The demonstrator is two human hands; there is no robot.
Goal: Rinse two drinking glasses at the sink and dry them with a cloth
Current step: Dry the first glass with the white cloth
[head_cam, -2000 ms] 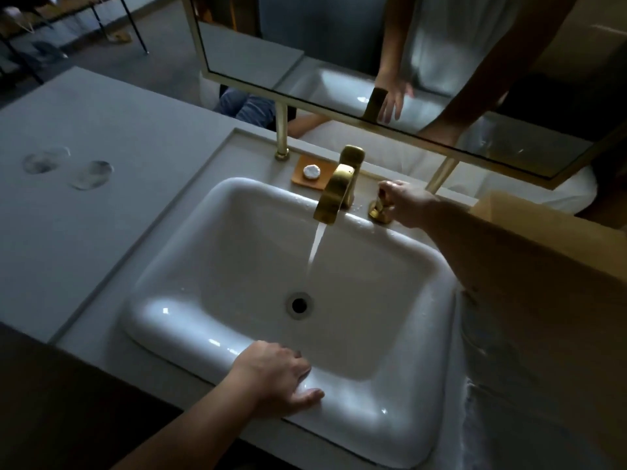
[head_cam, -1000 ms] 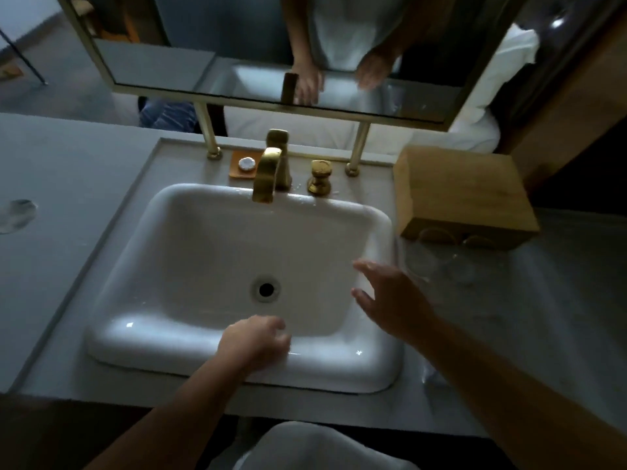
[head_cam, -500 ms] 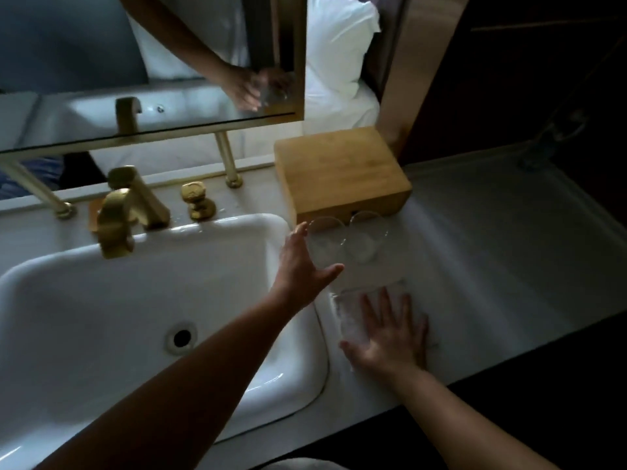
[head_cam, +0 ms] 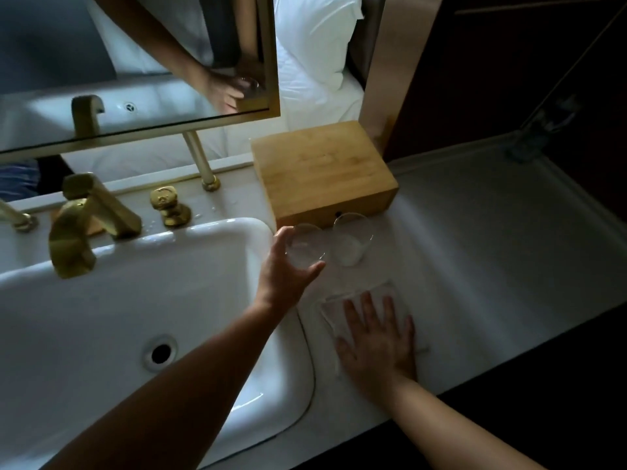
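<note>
Clear glass catches the light at centre frame: the left hand (head_cam: 288, 266) curls around the nearer drinking glass (head_cam: 305, 247), its twin (head_cam: 351, 239) standing just beside it before the wooden box (head_cam: 322, 171). Lower right, the right hand (head_cam: 376, 337) lies flat and open on the cloth (head_cam: 359, 296). Drying seems about to begin; next, the glass should meet the cloth.

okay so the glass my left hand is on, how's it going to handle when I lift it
The glass in your left hand looks smooth and clear, so probably slippery if wet. It seems thin-walled, likely light and fragile. The second glass stands right beside it, so they may clink.
</note>
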